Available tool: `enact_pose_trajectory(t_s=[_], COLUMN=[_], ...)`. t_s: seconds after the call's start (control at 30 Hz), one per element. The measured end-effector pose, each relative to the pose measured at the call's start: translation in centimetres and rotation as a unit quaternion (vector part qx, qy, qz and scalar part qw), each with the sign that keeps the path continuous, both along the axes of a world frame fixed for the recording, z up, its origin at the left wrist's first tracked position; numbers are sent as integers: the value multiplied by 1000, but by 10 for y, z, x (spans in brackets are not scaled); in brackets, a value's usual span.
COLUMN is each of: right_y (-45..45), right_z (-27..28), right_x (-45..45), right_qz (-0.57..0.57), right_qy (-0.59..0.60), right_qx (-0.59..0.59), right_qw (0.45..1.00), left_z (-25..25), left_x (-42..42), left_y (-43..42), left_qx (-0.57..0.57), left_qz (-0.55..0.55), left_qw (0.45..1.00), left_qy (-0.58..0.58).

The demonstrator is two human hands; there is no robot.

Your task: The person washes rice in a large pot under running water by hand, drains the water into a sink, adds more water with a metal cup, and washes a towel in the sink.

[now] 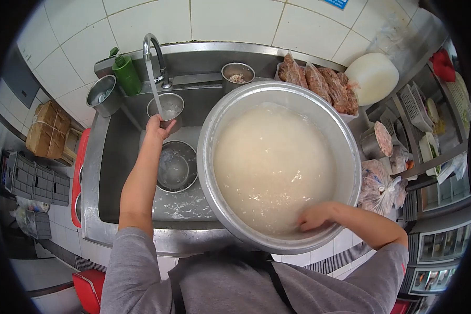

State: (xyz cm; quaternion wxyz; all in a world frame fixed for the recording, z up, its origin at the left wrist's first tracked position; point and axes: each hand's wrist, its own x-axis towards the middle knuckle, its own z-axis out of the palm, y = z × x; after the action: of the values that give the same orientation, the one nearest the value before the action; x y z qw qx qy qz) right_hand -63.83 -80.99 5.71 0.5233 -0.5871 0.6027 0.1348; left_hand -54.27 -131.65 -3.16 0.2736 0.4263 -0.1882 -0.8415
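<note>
My left hand [159, 127] grips the rim of a small metal pot [175, 99] under the running faucet [150, 47], and water pours into it. Below that, a metal bowl [177, 167] with some water sits in the sink [118, 193]. A very large aluminium pot [210, 172] full of cloudy, whitish water stands at the sink's right side. My right hand [316, 215] dips into this water near the pot's front right wall. Its fingertips are under the surface, so what they touch is hidden.
Behind the sink stand a green bottle [126, 76], a metal container [104, 96] and a small pot with pale bits [238, 76]. Bagged minced meat [319, 83] and a white jug [371, 78] lie behind the large pot. Shelves [434, 152] line the right.
</note>
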Motion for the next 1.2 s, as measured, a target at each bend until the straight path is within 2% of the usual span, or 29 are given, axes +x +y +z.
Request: enact_pose_trajectory(t_s=[0.07,0.13,0.17,0.23,0.37,0.63,0.83,0.93,1.2], right_y=[7,-14,-17,-19,-36,-31,-30,-34,-32], right_z=[-12,17,9,-14,17,15,13,19,19], right_x=[-38,-49,-56,-71,-54,-64,-64,-60,-59], right_qz=[-21,-70,-57,-118,-161,-191,-188,-199,-189], right_qy=[182,327,328,424,396,309,318,319,309], right_qx=[116,69,63,21,-19,-56,-86,-77,-103], right_qw=[976,940,941,898,904,930,925,923,927], left_z=[-1,-2,0,4,-12,-54,-61,-75,-59], left_x=[-2,-1,1,4,10,28,39,47,53], left_y=[0,2,6,11,13,27,44,46,61], left_qx=[16,2,-2,4,0,52,91,80,97], left_qz=[9,5,12,30,55,70,104,98,116], left_qw=[1000,1000,1000,1000,998,996,988,991,985], left_qy=[-7,10,13,9,-1,-9,-71,-39,-84])
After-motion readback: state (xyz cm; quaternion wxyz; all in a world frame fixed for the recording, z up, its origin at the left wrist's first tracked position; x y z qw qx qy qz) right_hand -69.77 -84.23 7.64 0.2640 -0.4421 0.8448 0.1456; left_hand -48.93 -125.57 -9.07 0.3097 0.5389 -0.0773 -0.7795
